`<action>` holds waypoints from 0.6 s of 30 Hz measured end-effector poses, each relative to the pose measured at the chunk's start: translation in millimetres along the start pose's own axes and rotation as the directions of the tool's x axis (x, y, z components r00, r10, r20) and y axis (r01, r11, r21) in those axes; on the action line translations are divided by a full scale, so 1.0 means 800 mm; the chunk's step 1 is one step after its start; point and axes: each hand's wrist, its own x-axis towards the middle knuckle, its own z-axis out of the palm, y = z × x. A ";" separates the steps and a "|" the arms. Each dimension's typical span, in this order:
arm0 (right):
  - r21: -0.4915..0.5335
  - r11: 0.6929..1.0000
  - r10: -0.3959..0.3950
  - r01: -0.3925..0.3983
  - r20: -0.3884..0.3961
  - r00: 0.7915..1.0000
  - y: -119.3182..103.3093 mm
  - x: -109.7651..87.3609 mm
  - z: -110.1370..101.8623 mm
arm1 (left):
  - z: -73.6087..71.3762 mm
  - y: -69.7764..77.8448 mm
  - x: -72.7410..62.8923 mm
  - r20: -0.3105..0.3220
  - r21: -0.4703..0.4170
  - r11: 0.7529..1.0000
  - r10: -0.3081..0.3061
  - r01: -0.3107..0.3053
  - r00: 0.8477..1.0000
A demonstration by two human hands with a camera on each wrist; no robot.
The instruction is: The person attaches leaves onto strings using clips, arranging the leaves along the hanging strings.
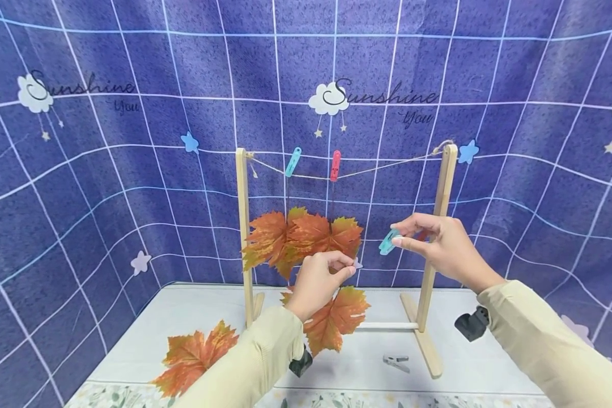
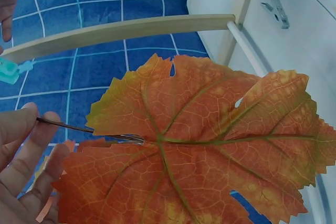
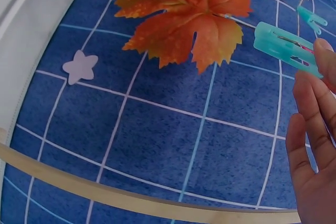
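Leaf (image 2: 202,121): seemed light, flimsy; left hand (image 1: 320,280) pinched stem (image 2: 68,126), seemingly best hold.
Peg (image 1: 387,242): seemed stiff; right hand (image 1: 442,245) pinched one end.

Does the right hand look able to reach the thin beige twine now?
Probably yes: the right hand, pinching a turquoise plastic clothespin, appears below the thin beige twine, with nothing visible between.

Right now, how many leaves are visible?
4: two overlapping leaves hang from the line, the left hand pinches another leaf, one leaf lies on the table; overlaps could hide more.
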 end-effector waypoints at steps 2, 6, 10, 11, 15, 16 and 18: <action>-0.007 1.000 0.003 -0.003 0.002 1.000 -0.001 0.003 -0.002 | 0.001 0.003 0.003 -0.007 0.001 1.000 -0.006 0.006 1.000; -0.026 1.000 -0.006 0.005 -0.004 1.000 -0.003 0.012 -0.006 | 0.004 0.007 0.009 -0.019 -0.021 1.000 -0.019 0.019 1.000; -0.051 0.998 -0.036 0.035 -0.022 0.999 -0.004 0.021 -0.011 | 0.007 0.009 0.017 -0.035 -0.040 0.999 -0.025 0.024 0.999; -0.053 0.998 -0.043 0.041 -0.026 0.999 -0.005 0.024 -0.012 | 0.007 0.010 0.019 -0.038 -0.041 0.999 -0.029 0.027 0.999; -0.062 0.996 -0.071 0.067 -0.049 0.996 -0.008 0.034 -0.017 | 0.009 0.016 0.028 -0.059 -0.049 0.998 -0.029 0.027 0.998; -0.063 0.995 -0.075 0.071 -0.053 0.996 -0.008 0.037 -0.018 | 0.009 0.017 0.030 -0.065 -0.055 0.998 -0.029 0.025 0.997; -0.067 0.995 -0.081 0.077 -0.060 0.995 -0.010 0.042 -0.021 | 0.009 0.020 0.034 -0.074 -0.068 0.997 -0.036 0.031 0.997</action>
